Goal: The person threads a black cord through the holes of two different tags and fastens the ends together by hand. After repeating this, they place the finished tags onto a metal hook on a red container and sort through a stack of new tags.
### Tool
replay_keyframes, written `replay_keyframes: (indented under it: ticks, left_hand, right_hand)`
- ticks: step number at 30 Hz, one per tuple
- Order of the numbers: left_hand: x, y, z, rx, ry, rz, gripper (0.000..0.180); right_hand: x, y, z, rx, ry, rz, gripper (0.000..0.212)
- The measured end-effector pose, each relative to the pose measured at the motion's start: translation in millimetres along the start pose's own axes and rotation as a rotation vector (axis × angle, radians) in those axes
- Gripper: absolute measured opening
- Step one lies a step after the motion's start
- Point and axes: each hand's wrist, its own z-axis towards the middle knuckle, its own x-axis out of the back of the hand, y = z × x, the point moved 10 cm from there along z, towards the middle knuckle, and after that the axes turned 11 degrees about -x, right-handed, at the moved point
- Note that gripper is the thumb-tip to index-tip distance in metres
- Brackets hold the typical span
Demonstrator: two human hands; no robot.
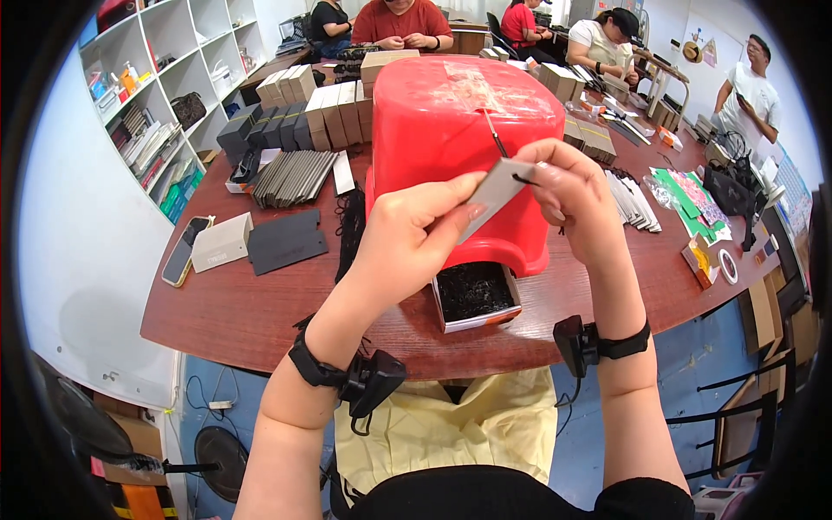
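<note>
In front of the upturned red plastic stool (407, 113), my left hand (412, 225) pinches a narrow, light grey card piece (496, 196) between thumb and fingers, tilted upward. My right hand (572, 195) is closed at the card's upper end, its fingertips on a short black cord (523, 179) at the card's end. A thin metal rod (491, 124) sticks out from clear tape on the stool, and something dark hangs at its tip, close behind the card. Below the stool stands a small open box (477, 322) full of black cord pieces.
Left on the table lie a phone (185, 251), a beige card sleeve (222, 243), a dark grey one (286, 242) and a row of grey card pieces (293, 178). Stacked boxes (334, 117) stand behind. Black cords (349, 230) hang beside the stool. Several people are farther back.
</note>
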Motion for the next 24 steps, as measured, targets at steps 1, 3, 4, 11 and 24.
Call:
replay_keyframes:
  ticks: [1, 3, 4, 11, 24]
  left_hand:
    - [2, 2, -2, 0.001, 0.0, 0.001, 0.026]
    - [-5, 3, -8, 0.035, -0.132, 0.03, 0.027]
    - [-3, 3, -10, 0.034, -0.133, 0.032, 0.027]
    - [1, 6, -16, 0.062, -0.13, 0.028, 0.027]
    - [-14, 8, -50, 0.469, -0.145, -0.291, 0.025]
  right_hand:
    - [-3, 1, 3, -0.037, -0.1, 0.106, 0.023]
    - [-11, 8, 8, -0.166, -0.165, 0.259, 0.025]
    - [-19, 7, 11, -0.164, -0.165, 0.26, 0.025]
    - [-16, 6, 16, -0.159, -0.019, 0.063, 0.015]
    - [7, -27, -26, 0.029, -0.335, 0.96, 0.015]
